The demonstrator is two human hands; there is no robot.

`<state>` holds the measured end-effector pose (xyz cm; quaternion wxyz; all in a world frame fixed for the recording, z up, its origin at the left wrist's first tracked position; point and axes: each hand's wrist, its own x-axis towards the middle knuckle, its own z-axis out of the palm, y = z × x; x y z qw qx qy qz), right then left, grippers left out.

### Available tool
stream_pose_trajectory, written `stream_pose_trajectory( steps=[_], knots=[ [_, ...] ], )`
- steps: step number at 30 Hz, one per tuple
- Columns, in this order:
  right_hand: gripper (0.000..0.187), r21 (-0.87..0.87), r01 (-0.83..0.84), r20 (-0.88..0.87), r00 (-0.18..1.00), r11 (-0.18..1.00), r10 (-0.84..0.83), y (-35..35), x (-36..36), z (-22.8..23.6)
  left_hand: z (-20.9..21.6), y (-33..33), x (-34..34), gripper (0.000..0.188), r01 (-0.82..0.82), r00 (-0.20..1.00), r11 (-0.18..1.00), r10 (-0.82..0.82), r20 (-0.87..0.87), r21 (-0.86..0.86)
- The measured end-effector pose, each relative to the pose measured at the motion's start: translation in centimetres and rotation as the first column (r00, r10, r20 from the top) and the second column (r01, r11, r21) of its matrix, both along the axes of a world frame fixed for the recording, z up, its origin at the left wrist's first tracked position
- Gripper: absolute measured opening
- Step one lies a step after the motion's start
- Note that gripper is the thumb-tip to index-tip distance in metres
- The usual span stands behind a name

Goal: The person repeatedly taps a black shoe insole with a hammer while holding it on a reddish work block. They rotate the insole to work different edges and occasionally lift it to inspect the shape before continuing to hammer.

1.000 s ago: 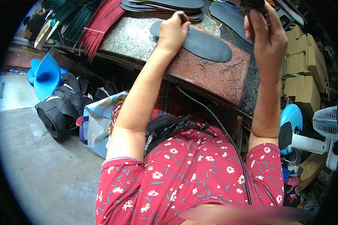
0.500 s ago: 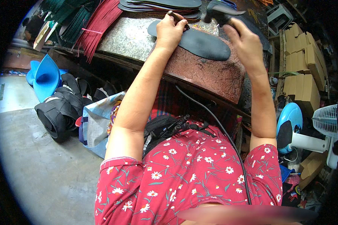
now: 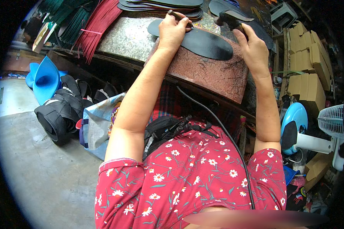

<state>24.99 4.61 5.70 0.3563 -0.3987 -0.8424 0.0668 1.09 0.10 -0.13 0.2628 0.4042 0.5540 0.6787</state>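
Note:
A black shoe sole (image 3: 210, 45) lies flat on a reddish, rough-topped block (image 3: 206, 76) at the bench's near edge. My left hand (image 3: 173, 34) is closed round a dark, rod-like punch (image 3: 173, 14), its lower end down against the sole; the exact tip is hidden by my fingers. To the right, my right hand (image 3: 254, 47) grips the handle of a claw hammer (image 3: 228, 22). The hammer's head is raised beyond the sole and apart from the punch.
Stacked soles (image 3: 160, 5) lie at the bench's far side, with bundled red strips (image 3: 99, 28) and green strips (image 3: 70, 32) to the left. Cardboard boxes (image 3: 305, 57) and a fan (image 3: 330, 120) stand at right. A black cable (image 3: 218, 110) runs along my body.
The hammer and my right hand, blurred before, now show sharply, with the hammer slightly to the right. My left hand keeps the punch in nearly the same place on the sole.

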Motion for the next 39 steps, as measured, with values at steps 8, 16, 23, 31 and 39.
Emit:
stream_pose_trajectory(
  steps=[8,16,23,31,39],
  knots=[
    [0.031,0.178,-0.200,-0.145,0.963,0.963,0.227,-3.2,-1.0,4.5,0.7,-0.6,1.9,0.018,-0.128,0.601,0.985,0.168,-0.781,0.113],
    [0.034,-0.005,-0.031,-0.075,0.997,0.999,0.031,-1.2,0.4,1.6,0.1,0.1,0.8,0.008,0.003,0.999,0.999,-0.005,-0.036,-0.032],
    [0.030,0.144,-0.264,-0.333,0.894,0.954,0.298,-3.3,0.4,5.9,0.2,-0.2,2.1,0.020,-0.121,0.700,0.990,0.134,-0.701,0.069],
    [0.034,-0.093,0.018,0.053,0.999,0.996,-0.013,-0.6,-1.2,-0.6,1.1,-0.5,2.4,0.016,-0.161,0.721,0.986,0.154,-0.676,0.052],
    [0.034,-0.127,0.028,0.234,0.972,0.992,0.002,-1.2,-1.9,-0.9,0.9,-1.3,-3.0,0.009,-0.181,0.976,0.975,0.195,-0.102,0.131]
  ],
)
